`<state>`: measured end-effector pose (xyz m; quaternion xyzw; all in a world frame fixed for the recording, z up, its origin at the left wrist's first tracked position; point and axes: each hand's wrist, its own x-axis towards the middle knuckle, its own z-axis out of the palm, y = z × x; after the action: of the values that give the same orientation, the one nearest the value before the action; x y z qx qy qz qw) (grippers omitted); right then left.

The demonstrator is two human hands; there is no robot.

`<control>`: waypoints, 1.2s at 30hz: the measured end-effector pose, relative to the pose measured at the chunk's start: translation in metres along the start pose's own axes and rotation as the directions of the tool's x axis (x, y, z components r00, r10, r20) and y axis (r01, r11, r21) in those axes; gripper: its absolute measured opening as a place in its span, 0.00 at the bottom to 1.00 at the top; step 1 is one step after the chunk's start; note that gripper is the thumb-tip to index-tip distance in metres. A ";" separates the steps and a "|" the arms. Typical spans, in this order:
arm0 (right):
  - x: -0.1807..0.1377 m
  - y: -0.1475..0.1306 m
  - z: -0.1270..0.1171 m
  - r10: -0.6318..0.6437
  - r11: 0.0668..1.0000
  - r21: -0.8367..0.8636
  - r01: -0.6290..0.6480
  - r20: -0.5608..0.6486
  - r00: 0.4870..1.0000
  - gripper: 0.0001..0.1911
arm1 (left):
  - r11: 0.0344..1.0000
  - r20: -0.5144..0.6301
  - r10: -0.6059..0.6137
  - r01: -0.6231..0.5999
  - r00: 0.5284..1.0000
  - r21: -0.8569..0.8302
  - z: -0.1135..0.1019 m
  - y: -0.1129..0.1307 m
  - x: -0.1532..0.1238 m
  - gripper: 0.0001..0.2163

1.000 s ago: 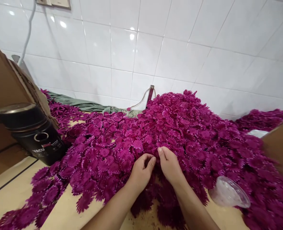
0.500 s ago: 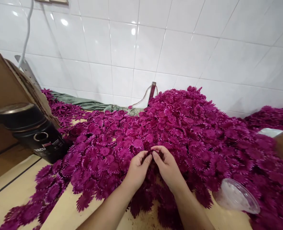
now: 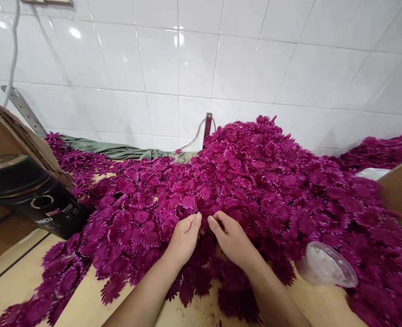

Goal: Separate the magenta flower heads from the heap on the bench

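Low over a wide heap of magenta fabric flower pieces (image 3: 228,172), my two hands face each other with a narrow gap between the thumbs. The fingers of my left hand (image 3: 186,234) are curled in, its thumb lying along the forefinger. My right hand (image 3: 230,236) is closed in a pinch, thumb tip pointing left. Whatever the fingertips hold is hidden, dark against the petals. Flower pieces with toothed edges surround both hands, and darker ones (image 3: 236,295) lie between my forearms.
On the right a clear plastic tub (image 3: 328,265) sits tilted among the flowers. At the left stands a black vacuum bottle (image 3: 33,195) beside cardboard (image 3: 20,136). A white tiled wall (image 3: 194,63) rises behind, with a green cloth (image 3: 112,147) along its foot.
My hands have moved slightly apart; half a second ago their fingertips met around a dark magenta piece. The view has shifted, so the bottle and tub appear further left.
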<state>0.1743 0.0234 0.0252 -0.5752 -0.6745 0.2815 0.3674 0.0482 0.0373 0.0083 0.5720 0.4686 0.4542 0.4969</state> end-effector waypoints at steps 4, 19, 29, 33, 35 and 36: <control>0.000 -0.001 -0.003 -0.017 0.986 0.166 -0.011 0.164 0.986 0.12 | 0.997 0.071 0.008 -0.003 0.997 -0.077 -0.003 0.004 0.000 0.22; -0.005 -0.007 0.000 -0.110 0.985 0.141 0.102 0.051 0.993 0.12 | 0.837 0.103 -0.213 0.236 0.972 -0.495 0.002 0.003 0.002 0.15; -0.024 -0.031 -0.003 -0.241 0.948 -0.216 0.235 -0.002 0.971 0.13 | 0.531 0.183 -0.306 0.328 0.934 -0.781 0.017 0.027 -0.012 0.14; -0.003 -0.030 -0.008 -0.208 0.978 -0.067 0.197 -0.335 0.919 0.18 | 0.455 0.141 -0.331 0.288 0.933 -0.843 0.019 0.032 -0.014 0.19; 0.010 -0.028 0.002 -0.138 0.990 -0.027 0.139 -0.401 0.906 0.20 | 0.424 0.144 -0.373 0.307 0.917 -0.852 0.022 0.037 -0.017 0.18; 0.014 -0.027 0.010 -0.114 0.993 -0.009 0.119 -0.380 0.918 0.22 | 0.402 0.135 -0.409 0.311 0.902 -0.861 0.024 0.039 -0.018 0.16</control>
<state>0.1499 0.0327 0.0435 -0.5751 -0.6216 0.1473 0.5110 0.0722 0.0137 0.0443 0.1053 0.3110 0.5360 0.7778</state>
